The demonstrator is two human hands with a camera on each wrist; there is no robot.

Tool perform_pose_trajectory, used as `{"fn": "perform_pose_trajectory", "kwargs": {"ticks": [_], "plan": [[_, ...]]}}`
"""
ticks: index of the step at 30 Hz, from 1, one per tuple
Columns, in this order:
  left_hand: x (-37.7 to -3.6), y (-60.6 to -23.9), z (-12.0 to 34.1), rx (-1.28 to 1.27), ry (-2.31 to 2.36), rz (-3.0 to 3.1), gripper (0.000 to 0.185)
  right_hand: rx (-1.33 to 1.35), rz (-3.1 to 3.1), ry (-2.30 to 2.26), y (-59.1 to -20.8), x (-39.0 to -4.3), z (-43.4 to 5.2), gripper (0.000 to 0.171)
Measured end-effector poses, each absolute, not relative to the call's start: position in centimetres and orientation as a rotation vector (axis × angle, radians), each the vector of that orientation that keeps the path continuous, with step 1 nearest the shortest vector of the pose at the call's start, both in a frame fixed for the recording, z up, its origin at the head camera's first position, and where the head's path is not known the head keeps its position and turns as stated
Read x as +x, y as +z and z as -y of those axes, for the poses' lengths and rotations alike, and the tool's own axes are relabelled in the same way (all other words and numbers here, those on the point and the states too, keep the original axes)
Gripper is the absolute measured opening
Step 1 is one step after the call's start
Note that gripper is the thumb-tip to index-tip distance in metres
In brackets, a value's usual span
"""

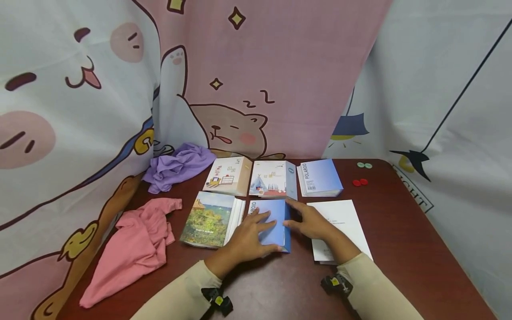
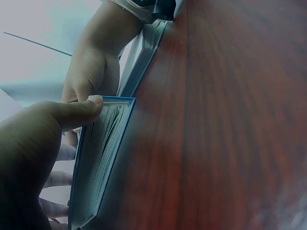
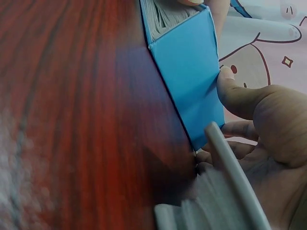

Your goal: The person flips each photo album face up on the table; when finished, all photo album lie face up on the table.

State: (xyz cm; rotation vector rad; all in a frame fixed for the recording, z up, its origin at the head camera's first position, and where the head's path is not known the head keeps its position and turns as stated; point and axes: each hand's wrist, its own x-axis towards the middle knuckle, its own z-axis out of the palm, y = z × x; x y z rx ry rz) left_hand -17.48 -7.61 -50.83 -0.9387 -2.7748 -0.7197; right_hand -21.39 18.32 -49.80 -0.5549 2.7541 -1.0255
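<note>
A blue photo album (image 1: 277, 208) marked POLAROID lies in the front row between both hands. My left hand (image 1: 249, 236) rests spread on its cover, the thumb at the near right corner. The left wrist view shows that thumb over the edge of the album's page block (image 2: 103, 148). From the right, my right hand (image 1: 314, 222) touches the same album with thumb and fingers held apart. Its thumb is at the upper edge of the blue spine (image 3: 184, 76) in the right wrist view, with the fingertips near the spine's far end.
A landscape-cover album (image 1: 210, 220) lies left, a white book (image 1: 340, 222) right. Behind are two illustrated albums (image 1: 224, 175) (image 1: 269, 178) and another blue album (image 1: 322, 175). Pink cloth (image 1: 136, 244) and purple cloth (image 1: 180, 166) lie left; red discs (image 1: 357, 182) and pale green discs (image 1: 361, 165) far right.
</note>
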Motion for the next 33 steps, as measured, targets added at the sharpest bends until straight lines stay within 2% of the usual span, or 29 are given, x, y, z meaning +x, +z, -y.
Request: {"fn": "perform_pose_trajectory", "kwargs": {"ticks": [18,28,33], "plan": [[-17.2,-51.2,7.7,-0.976,-0.937,2.629,0.074,-0.618,-2.593,-1.371,-49.0,-21.1,-18.6,0.078],[-17.0,-50.7,7.6,-1.087,-1.152,2.503,0.074,-0.507,-2.35,-1.655,-48.4,-20.9,-18.2,0.096],[-17.0,-49.8,7.2,-1.128,-1.227,2.468,0.079,-0.502,-2.305,-1.733,-47.7,-20.7,-18.4,0.097]]}}
